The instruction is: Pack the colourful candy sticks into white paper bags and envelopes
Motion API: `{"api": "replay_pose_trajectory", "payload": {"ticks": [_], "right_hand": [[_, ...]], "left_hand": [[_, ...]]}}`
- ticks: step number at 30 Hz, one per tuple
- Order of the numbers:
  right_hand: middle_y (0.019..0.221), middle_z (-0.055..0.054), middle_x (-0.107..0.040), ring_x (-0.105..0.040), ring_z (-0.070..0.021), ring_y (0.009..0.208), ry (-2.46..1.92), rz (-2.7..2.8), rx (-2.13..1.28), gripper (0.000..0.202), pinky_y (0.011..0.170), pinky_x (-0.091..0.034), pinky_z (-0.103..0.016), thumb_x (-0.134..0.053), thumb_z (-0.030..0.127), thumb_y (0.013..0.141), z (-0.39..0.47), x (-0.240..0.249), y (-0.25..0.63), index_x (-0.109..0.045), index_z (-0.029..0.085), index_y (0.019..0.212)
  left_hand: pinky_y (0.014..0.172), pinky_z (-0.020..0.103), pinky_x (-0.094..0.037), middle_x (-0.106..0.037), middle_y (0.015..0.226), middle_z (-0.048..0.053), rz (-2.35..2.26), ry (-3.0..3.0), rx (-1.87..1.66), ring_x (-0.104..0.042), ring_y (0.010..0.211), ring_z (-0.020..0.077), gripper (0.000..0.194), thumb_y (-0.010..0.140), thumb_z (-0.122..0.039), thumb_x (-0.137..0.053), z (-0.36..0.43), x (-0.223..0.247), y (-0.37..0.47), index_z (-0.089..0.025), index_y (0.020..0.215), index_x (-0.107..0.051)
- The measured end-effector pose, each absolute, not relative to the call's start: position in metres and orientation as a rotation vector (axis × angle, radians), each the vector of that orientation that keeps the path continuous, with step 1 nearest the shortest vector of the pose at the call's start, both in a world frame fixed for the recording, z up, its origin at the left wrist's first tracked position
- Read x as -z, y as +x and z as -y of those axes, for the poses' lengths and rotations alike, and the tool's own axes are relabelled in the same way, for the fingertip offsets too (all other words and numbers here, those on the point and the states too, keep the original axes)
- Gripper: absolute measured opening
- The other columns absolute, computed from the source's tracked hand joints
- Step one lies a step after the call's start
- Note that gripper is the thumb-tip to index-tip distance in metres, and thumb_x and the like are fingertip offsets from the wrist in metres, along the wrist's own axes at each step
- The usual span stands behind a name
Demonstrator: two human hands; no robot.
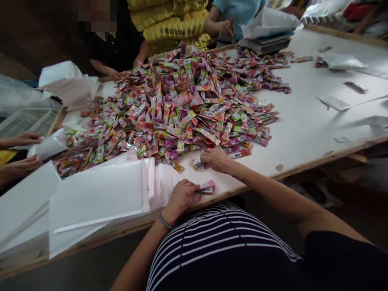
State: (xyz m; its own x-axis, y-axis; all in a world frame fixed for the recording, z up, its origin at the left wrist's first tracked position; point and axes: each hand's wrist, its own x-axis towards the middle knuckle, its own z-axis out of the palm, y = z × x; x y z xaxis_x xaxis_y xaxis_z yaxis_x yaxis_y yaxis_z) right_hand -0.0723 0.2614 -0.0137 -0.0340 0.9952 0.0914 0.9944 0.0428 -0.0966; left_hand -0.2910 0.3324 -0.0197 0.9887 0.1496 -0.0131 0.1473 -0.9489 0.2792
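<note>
A large heap of small colourful stick packets [182, 101], pink, green, orange and purple, covers the middle of the white table [303, 133]. Near the front edge, my left hand [182, 196] is closed on a few packets [207, 187] that stick out to the right of its fingers. My right hand [216, 159] reaches to the near edge of the heap, its fingers closed on a packet [197, 163]. Left of my left hand lies a stack of white padded envelopes [103, 190].
Co-workers' hands [26, 151] at the left hold a white bag; others stand across the table. More white envelopes [66, 81] are piled at the far left. Yellow sacks [176, 26] rise behind. A wooden rim [291, 171] edges the table.
</note>
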Motion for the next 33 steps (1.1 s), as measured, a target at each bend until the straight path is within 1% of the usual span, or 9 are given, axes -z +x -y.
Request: {"api": "replay_pose_trajectory", "payload": {"ticks": [7,12,15,20,24,26,29,31,33], "right_hand": [[0.11,-0.008,-0.064,-0.049,-0.0204,0.091,-1.945,2.342,0.171,0.026,0.074,-0.031,-0.031,-0.044,0.011,0.093,-0.249,0.023,-0.053,-0.062,0.017,0.111],[0.094,-0.011,-0.064,-0.051,-0.0219,0.091,-1.998,2.404,0.216,0.024,0.077,-0.033,-0.032,-0.041,0.011,0.094,-0.259,0.025,-0.06,-0.064,0.011,0.102],[0.092,-0.011,-0.066,-0.054,-0.0212,0.089,-2.008,2.264,0.066,0.02,0.084,-0.035,-0.032,-0.048,0.012,0.09,-0.266,0.019,-0.085,-0.066,0.011,0.098],[0.096,-0.011,-0.069,-0.058,-0.0215,0.089,-2.03,2.005,-0.386,0.022,0.078,-0.039,-0.029,-0.057,0.015,0.084,-0.257,0.011,-0.134,-0.066,0.012,0.103],[0.105,-0.008,-0.069,-0.061,-0.0177,0.088,-1.741,1.919,-0.662,0.032,0.078,-0.044,-0.028,-0.056,0.023,0.088,-0.236,0.013,-0.127,-0.061,0.016,0.119],[0.116,-0.009,-0.066,-0.059,-0.0182,0.098,-1.74,1.871,-0.531,0.037,0.084,-0.044,-0.03,-0.047,0.016,0.091,-0.234,0.017,-0.109,-0.058,0.018,0.127],[0.128,-0.012,-0.06,-0.051,-0.0233,0.113,-1.893,1.997,-0.148,0.043,0.092,-0.039,-0.038,-0.043,0.004,0.088,-0.246,0.02,-0.08,-0.06,0.018,0.124],[0.117,-0.013,-0.065,-0.05,-0.0254,0.109,-1.957,2.16,0.002,0.033,0.088,-0.037,-0.039,-0.044,0.007,0.089,-0.257,0.021,-0.067,-0.066,0.017,0.112],[0.097,-0.013,-0.068,-0.052,-0.0246,0.099,-2.069,2.182,0.06,0.025,0.084,-0.036,-0.037,-0.044,0.013,0.092,-0.266,0.023,-0.06,-0.069,0.014,0.097]], "left_hand": [[0.082,0.031,-0.048,-0.073,0.097,0.003,-0.11,2.795,-0.115,-0.058,0.087,0.0192,0.023,0.084,-0.009,-0.06,-0.332,0.025,-0.3,-0.018,0.103,-0.07],[0.079,0.031,-0.05,-0.073,0.091,0.003,-0.019,2.886,-0.147,-0.059,0.082,0.0187,0.017,0.086,-0.011,-0.059,-0.329,0.027,-0.297,-0.018,0.098,-0.069],[0.079,0.032,-0.052,-0.071,0.099,0.005,0.047,2.953,-0.298,-0.059,0.086,0.0198,0.019,0.089,-0.015,-0.057,-0.325,0.024,-0.304,-0.016,0.106,-0.065],[0.101,0.043,-0.046,-0.059,0.125,0.015,-0.277,2.945,-0.752,-0.052,0.117,0.0268,0.037,0.09,-0.029,-0.059,-0.327,0.018,-0.318,-0.013,0.122,-0.054],[0.083,0.04,-0.055,-0.066,0.103,0.011,-0.33,2.919,-0.416,-0.059,0.095,0.0242,0.03,0.087,-0.026,-0.063,-0.339,0.022,-0.319,-0.014,0.114,-0.059],[0.083,0.039,-0.055,-0.065,0.101,0.01,-0.312,2.906,-0.339,-0.058,0.095,0.0235,0.024,0.086,-0.022,-0.063,-0.344,0.022,-0.315,-0.016,0.109,-0.062],[0.098,0.046,-0.048,-0.053,0.133,0.015,-0.371,2.971,-0.38,-0.048,0.122,0.0294,0.042,0.084,-0.019,-0.064,-0.352,0.018,-0.301,-0.019,0.125,-0.057],[0.101,0.052,-0.043,-0.048,0.14,0.014,-0.391,3.023,-0.28,-0.043,0.128,0.0325,0.047,0.084,-0.018,-0.063,-0.356,0.016,-0.289,-0.023,0.13,-0.055],[0.098,0.051,-0.044,-0.06,0.128,0.011,-0.316,3.021,-0.115,-0.049,0.121,0.0305,0.036,0.086,-0.021,-0.062,-0.358,0.016,-0.278,-0.024,0.122,-0.062]]}}
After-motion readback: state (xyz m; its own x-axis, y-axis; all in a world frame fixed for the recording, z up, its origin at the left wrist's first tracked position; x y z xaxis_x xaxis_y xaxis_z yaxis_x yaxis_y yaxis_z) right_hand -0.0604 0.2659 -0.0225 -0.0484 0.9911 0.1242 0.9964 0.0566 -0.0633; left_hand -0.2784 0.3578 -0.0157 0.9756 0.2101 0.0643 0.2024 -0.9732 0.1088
